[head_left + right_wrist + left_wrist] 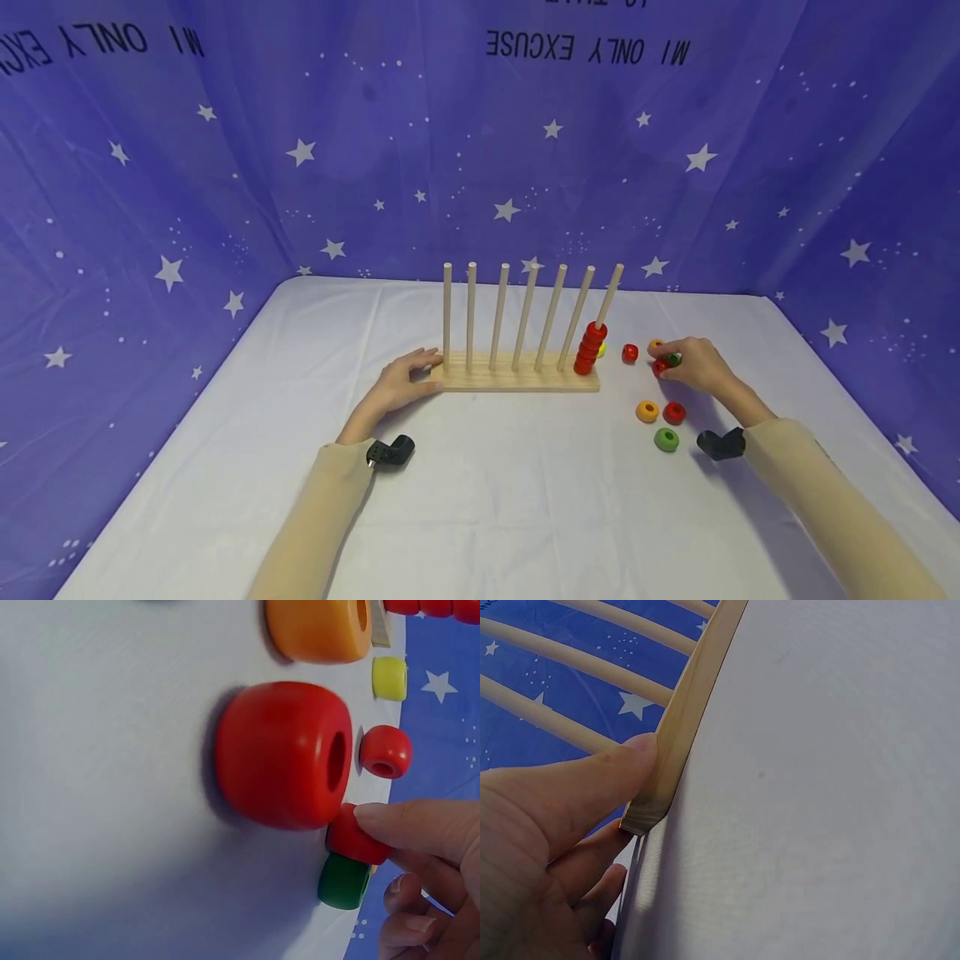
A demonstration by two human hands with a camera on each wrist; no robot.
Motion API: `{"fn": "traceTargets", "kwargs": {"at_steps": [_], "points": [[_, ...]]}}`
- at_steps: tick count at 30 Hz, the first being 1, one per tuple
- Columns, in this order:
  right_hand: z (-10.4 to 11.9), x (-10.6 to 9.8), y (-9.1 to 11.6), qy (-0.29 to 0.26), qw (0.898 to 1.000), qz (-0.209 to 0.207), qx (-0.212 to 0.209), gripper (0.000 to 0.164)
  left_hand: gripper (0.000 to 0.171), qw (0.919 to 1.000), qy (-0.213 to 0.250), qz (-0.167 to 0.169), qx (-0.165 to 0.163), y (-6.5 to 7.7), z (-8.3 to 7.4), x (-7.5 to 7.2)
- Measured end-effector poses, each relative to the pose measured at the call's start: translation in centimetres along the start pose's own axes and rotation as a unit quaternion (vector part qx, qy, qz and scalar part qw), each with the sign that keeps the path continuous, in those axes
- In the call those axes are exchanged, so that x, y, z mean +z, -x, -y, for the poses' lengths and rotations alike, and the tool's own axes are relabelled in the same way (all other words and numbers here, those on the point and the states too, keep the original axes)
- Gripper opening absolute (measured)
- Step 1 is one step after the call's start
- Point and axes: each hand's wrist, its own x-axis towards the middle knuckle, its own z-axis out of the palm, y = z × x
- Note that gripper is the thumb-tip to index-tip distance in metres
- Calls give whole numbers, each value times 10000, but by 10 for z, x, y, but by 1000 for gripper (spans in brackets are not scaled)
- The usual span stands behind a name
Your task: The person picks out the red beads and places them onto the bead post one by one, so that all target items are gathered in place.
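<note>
A wooden peg stand (517,383) carries a row of several upright pegs, with several red beads (590,348) stacked on the rightmost one. My left hand (397,385) grips the left end of its base; in the left wrist view the thumb (641,754) lies along the front edge and the other fingers are round the end. To the right of the stand, my right hand (697,364) pinches a red bead (352,834) between thumb and fingers, low over the cloth. Right beside that bead sits a dark green bead (343,881), partly covered by the hand in the head view.
Nearer me on the white cloth lie an orange bead (647,412), a red bead (674,412) and a green bead (666,440). Another red bead (630,353) and a yellow bead (389,679) rest close to the stand's right end. A blue starry curtain (480,167) surrounds the table.
</note>
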Motion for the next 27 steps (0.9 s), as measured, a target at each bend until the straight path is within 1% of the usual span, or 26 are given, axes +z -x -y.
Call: {"fn": "traceTargets", "kwargs": {"at_steps": [4, 6, 11, 15, 21, 27], "points": [[-3, 2, 1, 46, 9999, 118, 46, 42, 53, 9999, 68, 38, -81, 1, 0, 0], [-4, 3, 2, 63, 9999, 128, 45, 41, 54, 10000, 45, 43, -62, 2, 0, 0], [-6, 3, 3, 101, 9999, -2, 32, 35, 53, 10000, 60, -2, 38, 2, -1, 0], [-6, 2, 4, 128, 9999, -66, 73, 33, 53, 10000, 76, 3, 11, 1, -2, 0], [-6, 3, 5, 80, 9997, -190, 92, 36, 53, 9999, 68, 41, -73, 1, -2, 0], [-4, 1, 5, -9, 9991, -413, 59, 36, 53, 10000, 82, 28, -2, 0, 0, 1]]}}
